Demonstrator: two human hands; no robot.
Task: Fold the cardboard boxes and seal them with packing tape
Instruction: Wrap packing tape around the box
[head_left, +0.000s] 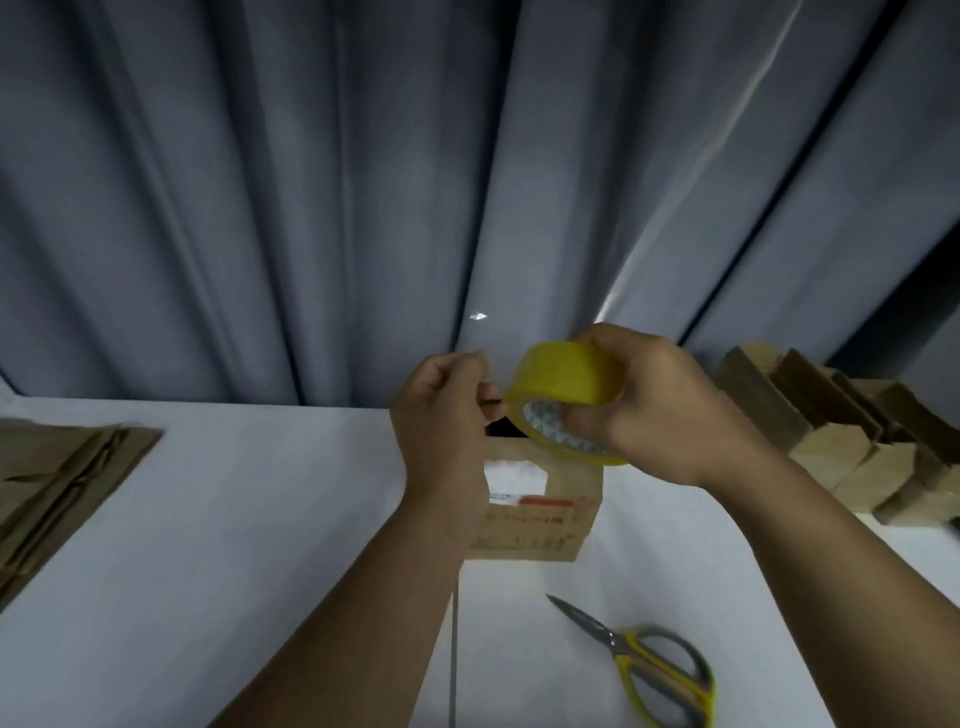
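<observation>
**Tape roll (566, 395) held above one box (540, 514)**

Flat brown cardboard (62, 483) lies at the left edge of the white desk (234, 519). The left hand (441, 410), fingers curled, pinches the glossy yellow roll's rim. The right hand (654, 405) grips the roll, one finger in its core. One pair of scissors (654, 665) lies nearer. Folded boxes (831, 447) are stacked at the right.

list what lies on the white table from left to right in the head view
flattened brown cardboard sheets → small brown cardboard box with printed label → grey scissors with yellow handles → stack of folded brown cardboard boxes
</observation>
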